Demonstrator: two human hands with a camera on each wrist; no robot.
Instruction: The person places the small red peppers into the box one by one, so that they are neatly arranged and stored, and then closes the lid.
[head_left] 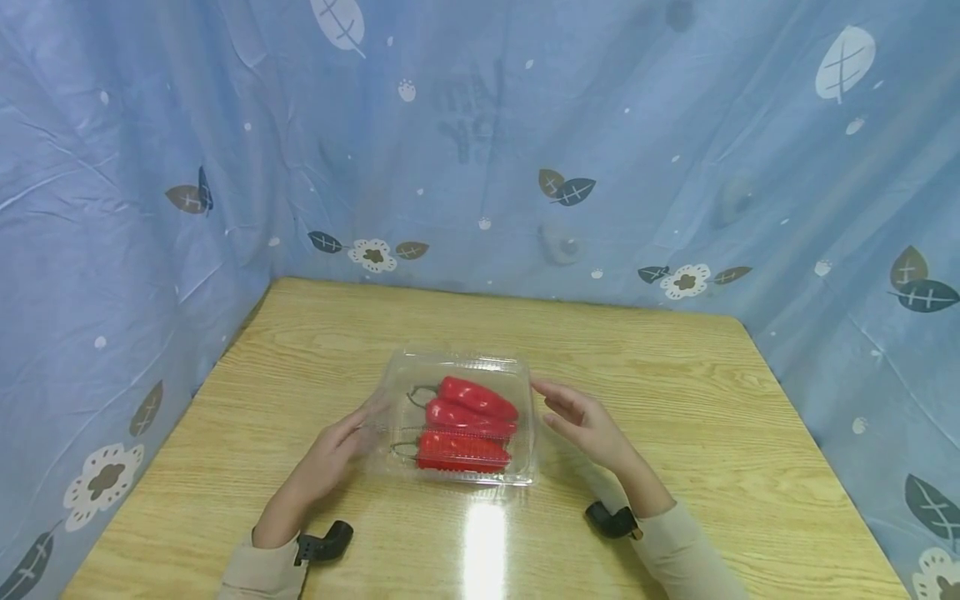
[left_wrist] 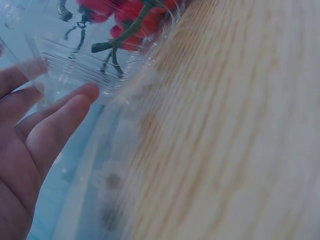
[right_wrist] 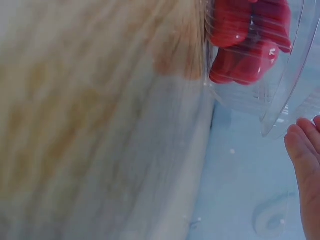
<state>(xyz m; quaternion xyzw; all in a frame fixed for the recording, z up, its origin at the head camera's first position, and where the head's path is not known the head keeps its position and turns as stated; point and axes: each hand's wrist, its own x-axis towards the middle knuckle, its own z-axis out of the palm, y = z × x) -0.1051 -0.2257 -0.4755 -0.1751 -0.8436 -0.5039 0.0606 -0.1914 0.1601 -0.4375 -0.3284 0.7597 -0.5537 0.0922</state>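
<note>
A clear plastic clamshell box (head_left: 467,360) sits mid-table, holding several red peppers (head_left: 463,450) with green stems that point left. At its left side is my left hand (head_left: 330,458), blurred at the fingertips. The left wrist view has those fingers (left_wrist: 65,112) extended, their tips right at the box's ribbed wall (left_wrist: 65,62). Opposite it, my right hand (head_left: 588,425) has its fingers loosely bent beside the box's right edge. Seen from the right wrist, the fingertips (right_wrist: 300,131) come close to the clear flange of the box, with nothing gripped.
The box stands on a light wood-grain table (head_left: 660,375). A blue curtain (head_left: 480,150) with leaf and flower prints surrounds its back and sides. Black wrist mounts (head_left: 326,543) are worn at both sleeve ends. A bright light reflection lies on the wood in front of the box.
</note>
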